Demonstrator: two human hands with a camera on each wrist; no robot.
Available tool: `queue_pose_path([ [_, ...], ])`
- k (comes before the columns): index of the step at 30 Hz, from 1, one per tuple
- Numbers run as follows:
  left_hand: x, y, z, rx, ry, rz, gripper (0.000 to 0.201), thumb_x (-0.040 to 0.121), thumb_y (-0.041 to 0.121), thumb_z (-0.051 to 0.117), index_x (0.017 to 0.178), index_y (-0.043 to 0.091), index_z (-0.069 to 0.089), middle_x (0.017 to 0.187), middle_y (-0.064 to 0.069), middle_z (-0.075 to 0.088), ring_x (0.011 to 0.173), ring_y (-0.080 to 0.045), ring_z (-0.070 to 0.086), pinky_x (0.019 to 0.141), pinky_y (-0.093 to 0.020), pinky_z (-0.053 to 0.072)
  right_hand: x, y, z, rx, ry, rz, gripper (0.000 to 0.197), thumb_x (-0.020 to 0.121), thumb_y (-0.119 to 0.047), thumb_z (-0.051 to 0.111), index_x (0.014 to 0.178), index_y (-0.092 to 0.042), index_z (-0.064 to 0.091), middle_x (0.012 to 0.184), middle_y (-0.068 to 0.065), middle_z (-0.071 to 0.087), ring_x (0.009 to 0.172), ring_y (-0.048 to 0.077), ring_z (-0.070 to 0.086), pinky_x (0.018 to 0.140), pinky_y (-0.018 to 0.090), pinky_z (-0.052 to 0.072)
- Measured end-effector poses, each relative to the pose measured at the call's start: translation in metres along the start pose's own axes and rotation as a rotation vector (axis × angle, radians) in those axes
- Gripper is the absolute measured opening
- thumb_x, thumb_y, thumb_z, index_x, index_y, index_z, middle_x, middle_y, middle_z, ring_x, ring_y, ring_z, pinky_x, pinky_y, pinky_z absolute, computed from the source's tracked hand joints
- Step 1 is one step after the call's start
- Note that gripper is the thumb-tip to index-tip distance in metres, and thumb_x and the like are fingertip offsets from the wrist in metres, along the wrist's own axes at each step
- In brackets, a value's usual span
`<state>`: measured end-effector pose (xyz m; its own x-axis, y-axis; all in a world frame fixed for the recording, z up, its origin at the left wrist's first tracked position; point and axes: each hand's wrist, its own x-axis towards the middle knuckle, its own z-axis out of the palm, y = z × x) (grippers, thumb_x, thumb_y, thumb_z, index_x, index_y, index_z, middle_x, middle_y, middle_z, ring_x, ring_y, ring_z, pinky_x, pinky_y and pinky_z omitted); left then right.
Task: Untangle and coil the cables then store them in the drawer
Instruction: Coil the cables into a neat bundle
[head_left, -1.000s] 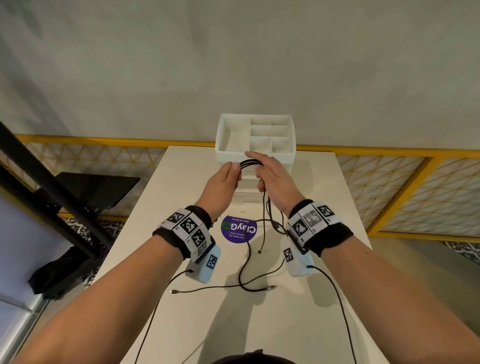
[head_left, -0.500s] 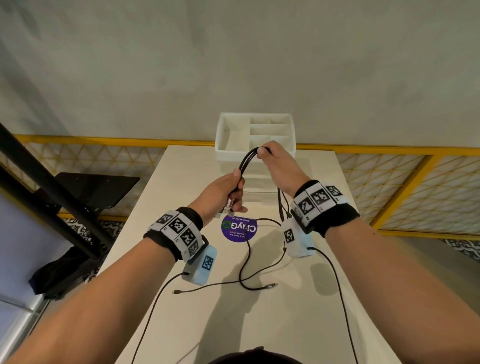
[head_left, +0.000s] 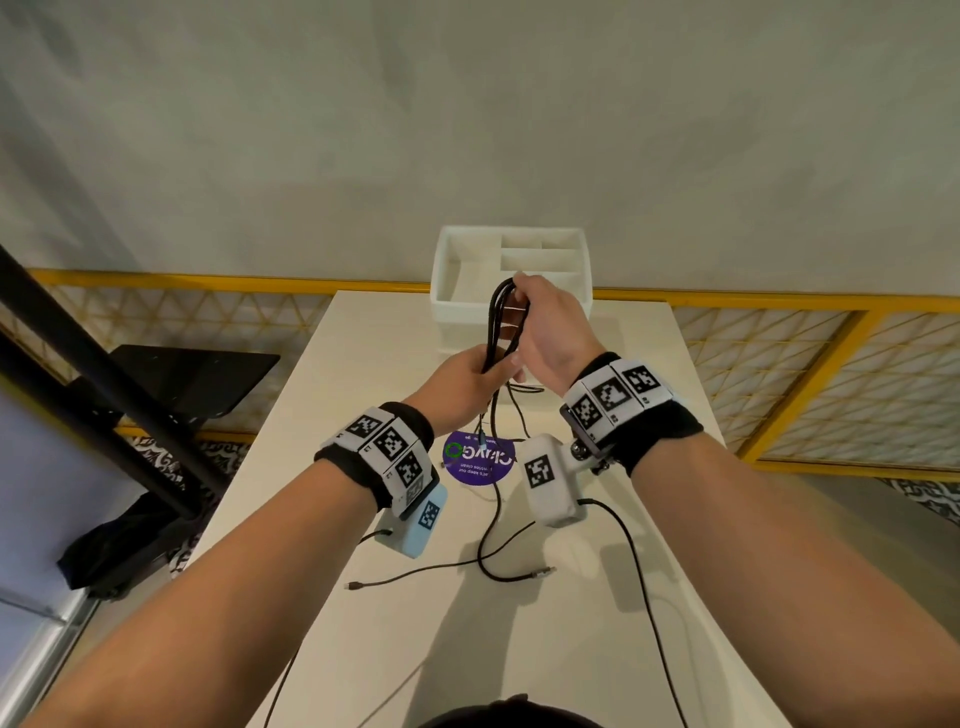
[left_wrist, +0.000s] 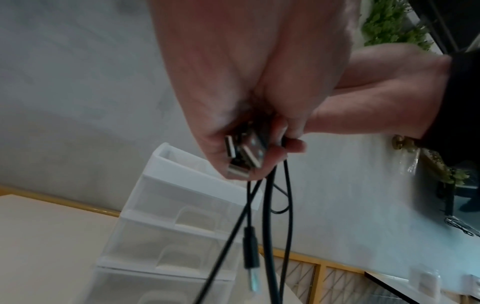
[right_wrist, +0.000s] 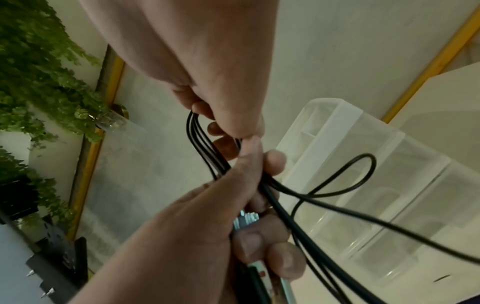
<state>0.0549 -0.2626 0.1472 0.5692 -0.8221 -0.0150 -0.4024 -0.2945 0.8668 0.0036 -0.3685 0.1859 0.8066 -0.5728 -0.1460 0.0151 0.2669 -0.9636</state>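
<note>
Several black cables (head_left: 497, 322) are folded into an upright bundle in front of the white drawer unit (head_left: 452, 270). My right hand (head_left: 519, 296) pinches the top bend of the loops (right_wrist: 193, 131). Just below it, my left hand (head_left: 491, 366) grips the lower end, with the silver USB plugs (left_wrist: 242, 156) bunched against its fingers. Loose cable tails (head_left: 488, 551) hang down from the bundle and trail over the table. A black plug (left_wrist: 250, 253) dangles under my left hand. The unit's drawers (left_wrist: 179, 207) are closed; its top tray has open compartments.
A round purple sticker (head_left: 478, 460) lies on the cream table (head_left: 363, 364) under my hands. A yellow railing (head_left: 779, 306) runs behind the table, and a black stand (head_left: 104, 374) is off its left edge. Green plants (right_wrist: 33, 61) hang on the wall.
My right hand has raised the loop end toward the drawer unit, turning the bundle from level to upright. My left hand has slid down to the plug end and closed under the right hand.
</note>
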Motion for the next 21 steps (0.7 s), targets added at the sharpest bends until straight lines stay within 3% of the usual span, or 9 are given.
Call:
queue_pose_path([
  [3,0.0,0.003,0.0,-0.039,-0.002,0.015,0.035,0.1,0.038,0.035,0.077,0.018,0.052,0.061,0.004,0.039,0.054,-0.012,0.038,0.042,-0.007,0.032,0.001,-0.002,-0.002,0.029,-0.027,-0.002,0.025,0.097,-0.029,0.037,0.099,-0.006,0.048,0.101,0.023,0.063,0.064,0.021,0.059,0.041,0.026,0.039],
  [4,0.002,0.004,-0.001,-0.045,0.005,0.021,0.036,0.101,0.037,0.033,0.076,0.017,0.051,0.062,0.004,0.039,0.055,-0.012,0.038,0.042,-0.006,0.032,0.002,-0.003,-0.003,0.055,-0.04,-0.019,0.026,0.097,-0.027,0.038,0.102,-0.005,0.05,0.105,0.024,0.064,0.07,0.02,0.062,0.043,0.027,0.042],
  [6,0.004,0.008,-0.005,-0.052,0.033,0.042,0.036,0.101,0.035,0.031,0.076,0.016,0.048,0.063,0.003,0.039,0.055,-0.012,0.038,0.041,-0.006,0.032,-0.001,-0.004,-0.007,0.132,-0.106,-0.054,0.025,0.095,-0.022,0.036,0.101,-0.005,0.053,0.101,0.017,0.063,0.084,0.022,0.062,0.058,0.034,0.045],
  [8,0.007,0.01,-0.01,-0.088,0.08,0.06,0.037,0.102,0.036,0.031,0.074,0.017,0.047,0.062,0.003,0.041,0.054,-0.012,0.039,0.041,-0.009,0.033,-0.005,0.003,-0.01,0.179,-0.186,-0.067,0.024,0.09,-0.01,0.034,0.105,-0.009,0.053,0.099,0.009,0.058,0.086,0.022,0.056,0.067,0.034,0.045],
  [11,0.011,0.014,-0.021,-0.111,0.166,0.06,0.038,0.101,0.038,0.03,0.074,0.018,0.046,0.059,0.004,0.04,0.052,-0.013,0.039,0.04,-0.011,0.032,-0.013,0.026,-0.014,-0.176,-0.167,-0.113,0.044,0.082,0.008,0.039,0.119,-0.013,0.047,0.103,0.001,0.056,0.092,0.02,0.057,0.077,0.028,0.048],
  [13,0.015,0.014,-0.028,-0.092,0.206,0.051,0.039,0.101,0.039,0.03,0.072,0.019,0.046,0.058,0.003,0.038,0.052,-0.014,0.039,0.043,-0.014,0.033,-0.019,0.045,-0.017,-0.331,-0.139,-0.165,0.03,0.091,0.0,0.044,0.117,-0.013,0.052,0.098,0.0,0.056,0.082,0.016,0.059,0.071,0.02,0.048],
  [15,0.017,0.014,-0.034,-0.085,0.221,0.034,0.039,0.101,0.041,0.03,0.071,0.02,0.046,0.058,0.002,0.036,0.051,-0.013,0.039,0.044,-0.014,0.034,-0.025,0.06,-0.023,-0.312,-0.116,-0.171,0.015,0.098,-0.016,0.045,0.104,-0.014,0.058,0.086,0.0,0.057,0.072,0.013,0.056,0.068,0.021,0.048],
  [18,0.018,0.012,-0.042,-0.121,0.229,0.006,0.039,0.101,0.041,0.03,0.071,0.02,0.045,0.059,0.003,0.035,0.052,-0.012,0.038,0.05,-0.017,0.036,-0.024,0.079,-0.034,-0.39,-0.069,-0.138,0.023,0.096,-0.034,0.048,0.087,-0.017,0.061,0.076,-0.004,0.057,0.068,0.011,0.055,0.067,0.022,0.048],
  [21,0.015,0.012,-0.043,-0.107,0.218,-0.001,0.04,0.101,0.041,0.029,0.071,0.02,0.045,0.06,0.003,0.035,0.054,-0.012,0.038,0.051,-0.017,0.036,-0.02,0.094,-0.041,-0.463,-0.08,-0.071,0.025,0.093,-0.037,0.052,0.09,-0.016,0.065,0.073,-0.003,0.06,0.068,0.013,0.059,0.068,0.023,0.051],
])
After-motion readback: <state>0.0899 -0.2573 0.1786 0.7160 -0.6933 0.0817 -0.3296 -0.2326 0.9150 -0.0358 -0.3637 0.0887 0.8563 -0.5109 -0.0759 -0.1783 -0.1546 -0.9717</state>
